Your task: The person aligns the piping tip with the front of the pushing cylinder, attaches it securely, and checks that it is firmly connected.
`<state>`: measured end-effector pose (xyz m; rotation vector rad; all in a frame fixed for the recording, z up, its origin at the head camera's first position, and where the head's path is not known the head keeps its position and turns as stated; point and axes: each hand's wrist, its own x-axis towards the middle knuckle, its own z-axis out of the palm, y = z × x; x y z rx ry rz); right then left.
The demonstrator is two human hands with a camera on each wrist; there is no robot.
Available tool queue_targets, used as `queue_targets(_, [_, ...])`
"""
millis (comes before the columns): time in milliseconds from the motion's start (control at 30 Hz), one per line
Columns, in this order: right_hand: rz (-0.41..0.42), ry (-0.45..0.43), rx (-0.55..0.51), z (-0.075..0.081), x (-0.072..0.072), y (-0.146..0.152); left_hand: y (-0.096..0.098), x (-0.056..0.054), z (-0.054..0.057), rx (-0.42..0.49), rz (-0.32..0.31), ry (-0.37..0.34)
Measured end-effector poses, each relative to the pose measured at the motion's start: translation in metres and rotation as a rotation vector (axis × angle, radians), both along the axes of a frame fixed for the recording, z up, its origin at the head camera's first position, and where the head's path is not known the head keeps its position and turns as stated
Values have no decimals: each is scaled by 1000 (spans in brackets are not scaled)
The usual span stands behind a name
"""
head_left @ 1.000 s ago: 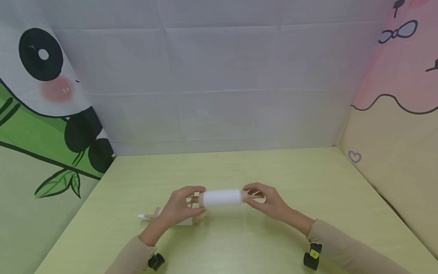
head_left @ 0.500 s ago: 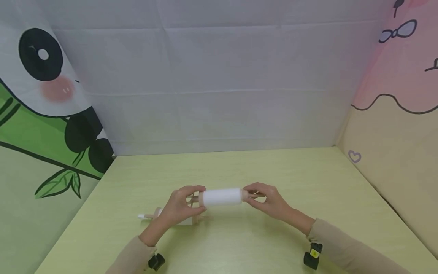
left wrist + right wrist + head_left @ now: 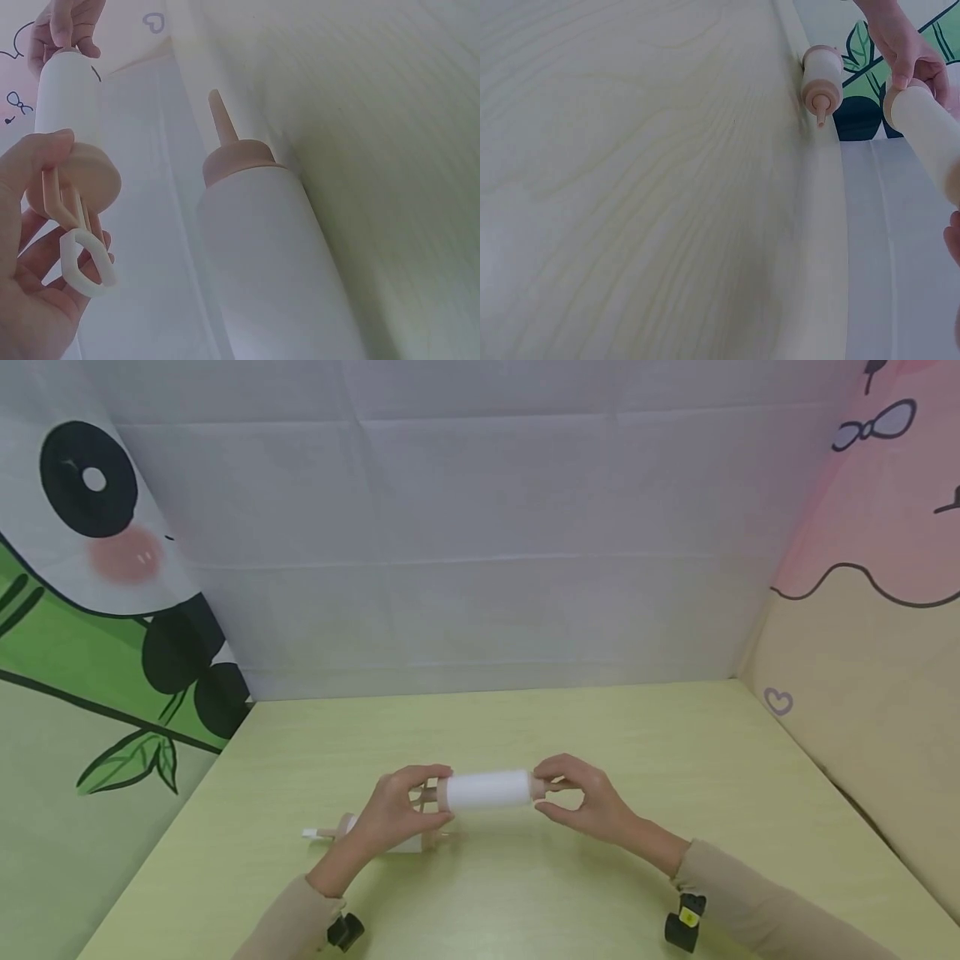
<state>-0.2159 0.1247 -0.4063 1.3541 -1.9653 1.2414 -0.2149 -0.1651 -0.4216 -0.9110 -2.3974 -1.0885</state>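
A large white icing syringe (image 3: 487, 789) with beige end caps is held level above the table. My left hand (image 3: 393, 814) grips its beige rear cap (image 3: 90, 180) between thumb and fingers; the white pull ring (image 3: 88, 262) sticks out past the palm. At the front end, the curled fingers of my right hand (image 3: 588, 797) surround the tapered nozzle and its beige collar (image 3: 537, 787), the thumb slightly below it. A second syringe (image 3: 262, 247) of the same kind lies on the table, partly hidden behind my left hand in the head view.
The pale yellow table (image 3: 600, 727) ends at a white cloth backdrop (image 3: 480, 527). Printed cloth panels (image 3: 862, 652) stand along the left and right sides. A black wrist camera (image 3: 684, 922) hangs below each forearm.
My right thumb has dropped slightly away from the nozzle collar, and the fingers have spread a little. The syringe's front end has risen slightly. My left hand keeps its grip.
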Motion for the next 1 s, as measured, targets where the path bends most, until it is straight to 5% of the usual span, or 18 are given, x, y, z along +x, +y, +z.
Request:
queue_targets(400, [-1,-82,51,1,-2,5,1,1,1,11,-11,-23])
queue_targets(667, [7,-40,-18,-2,-3,3,1,-1,1,3,-7,10])
queue_targets(1000, [-10,-39,40,2,-3,7,2,0,1,16,-2,-13])
